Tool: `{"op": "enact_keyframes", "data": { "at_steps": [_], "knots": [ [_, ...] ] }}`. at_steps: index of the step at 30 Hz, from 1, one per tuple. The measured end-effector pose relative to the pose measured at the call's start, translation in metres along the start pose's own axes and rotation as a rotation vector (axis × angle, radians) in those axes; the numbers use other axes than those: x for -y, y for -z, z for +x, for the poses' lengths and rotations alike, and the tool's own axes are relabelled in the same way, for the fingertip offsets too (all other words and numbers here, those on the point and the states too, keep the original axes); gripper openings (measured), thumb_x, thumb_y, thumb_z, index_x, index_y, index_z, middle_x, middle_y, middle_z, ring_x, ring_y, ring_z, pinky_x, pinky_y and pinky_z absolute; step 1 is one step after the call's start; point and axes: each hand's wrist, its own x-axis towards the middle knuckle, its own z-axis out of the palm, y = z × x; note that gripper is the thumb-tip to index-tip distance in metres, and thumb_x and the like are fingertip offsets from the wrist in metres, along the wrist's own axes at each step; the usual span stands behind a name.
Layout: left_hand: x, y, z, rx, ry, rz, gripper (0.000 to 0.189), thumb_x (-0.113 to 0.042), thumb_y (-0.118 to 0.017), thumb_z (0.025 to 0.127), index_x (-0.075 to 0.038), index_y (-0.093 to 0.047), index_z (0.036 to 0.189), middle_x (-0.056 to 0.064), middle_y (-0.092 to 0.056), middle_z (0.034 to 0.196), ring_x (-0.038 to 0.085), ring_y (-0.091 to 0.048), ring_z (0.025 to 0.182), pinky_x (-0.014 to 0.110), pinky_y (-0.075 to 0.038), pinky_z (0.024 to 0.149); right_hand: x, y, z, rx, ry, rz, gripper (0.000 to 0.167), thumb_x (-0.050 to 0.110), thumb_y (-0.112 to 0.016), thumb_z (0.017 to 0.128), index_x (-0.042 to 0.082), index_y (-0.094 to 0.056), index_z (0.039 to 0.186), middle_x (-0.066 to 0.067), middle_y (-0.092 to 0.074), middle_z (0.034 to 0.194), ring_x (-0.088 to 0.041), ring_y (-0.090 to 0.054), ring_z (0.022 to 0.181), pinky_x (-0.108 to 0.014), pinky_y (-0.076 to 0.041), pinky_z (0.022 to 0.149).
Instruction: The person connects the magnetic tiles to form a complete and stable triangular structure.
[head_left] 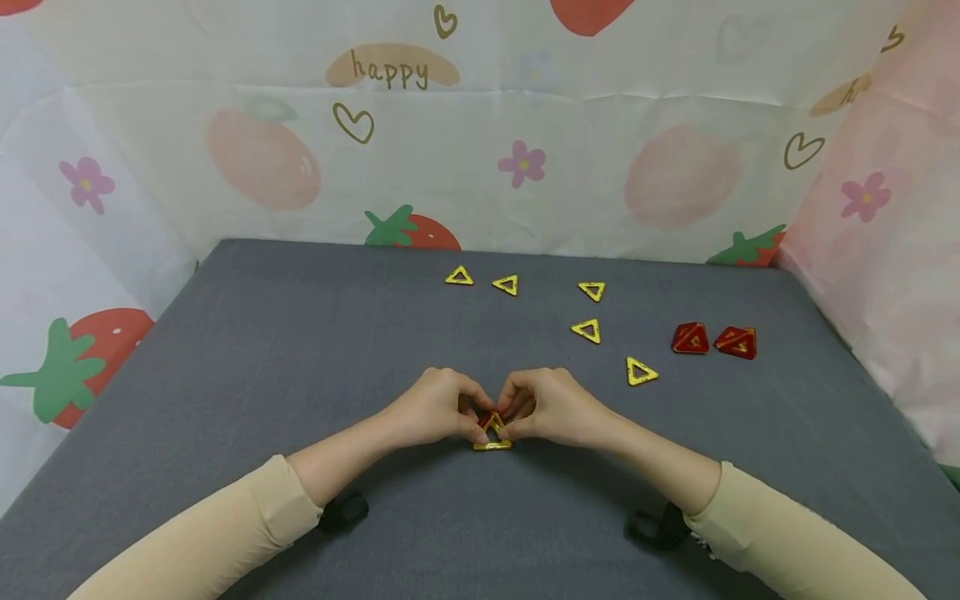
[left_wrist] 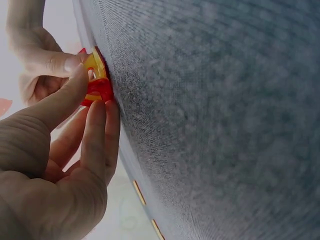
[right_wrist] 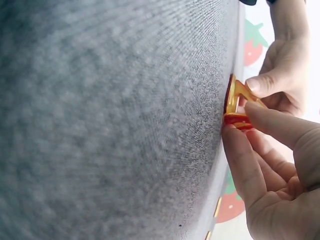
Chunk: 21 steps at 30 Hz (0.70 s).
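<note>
Both hands meet over a small red and yellow pyramid of triangular frames (head_left: 492,446) at the near middle of the table. My left hand (head_left: 435,408) pinches its left side between thumb and fingers. From the other side, my right hand (head_left: 557,407) pinches it the same way. In the left wrist view, a red side of the pyramid (left_wrist: 104,90) shows between the left thumb and fingertips, close against the cloth. The right wrist view has a yellow face of the pyramid (right_wrist: 233,100) standing tilted from its base. Fingers hide part of its top and sides.
Several yellow triangular frames lie flat farther back, among them one at the back left (head_left: 459,276) and one nearest the right hand (head_left: 641,372). Two red pyramids, a left one (head_left: 690,339) and a right one (head_left: 737,342), sit to the right. A printed curtain (head_left: 465,167) hangs behind the grey table (head_left: 315,333).
</note>
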Motion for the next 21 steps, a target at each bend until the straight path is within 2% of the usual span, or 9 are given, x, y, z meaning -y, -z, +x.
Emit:
{"op": "enact_keyframes", "data": {
  "at_steps": [9, 21],
  "knots": [
    [0.0010, 0.0017, -0.0004, 0.018, 0.005, -0.009, 0.034, -0.014, -0.086, 0.074, -0.007, -0.076, 0.106, 0.005, -0.078, 0.086, 0.002, -0.066, 0.066, 0.020, -0.052, 0.059, 0.0001, -0.0002, -0.0006, 0.021, -0.011, 0.016, 0.024, 0.013, -0.084, 0.077, 0.014, -0.069, 0.096, -0.002, -0.074, 0.091, -0.005, -0.071, 0.077, -0.018, -0.056, 0.066],
    [0.0006, 0.0009, -0.0019, 0.024, 0.009, 0.004, 0.035, -0.013, -0.087, 0.072, -0.010, -0.076, 0.106, 0.004, -0.077, 0.090, 0.003, -0.067, 0.070, 0.020, -0.053, 0.060, -0.0005, 0.0003, -0.0007, 0.032, -0.029, 0.029, 0.026, 0.014, -0.085, 0.076, 0.014, -0.069, 0.097, -0.002, -0.074, 0.091, -0.005, -0.071, 0.076, -0.020, -0.056, 0.066]
  ]
}}
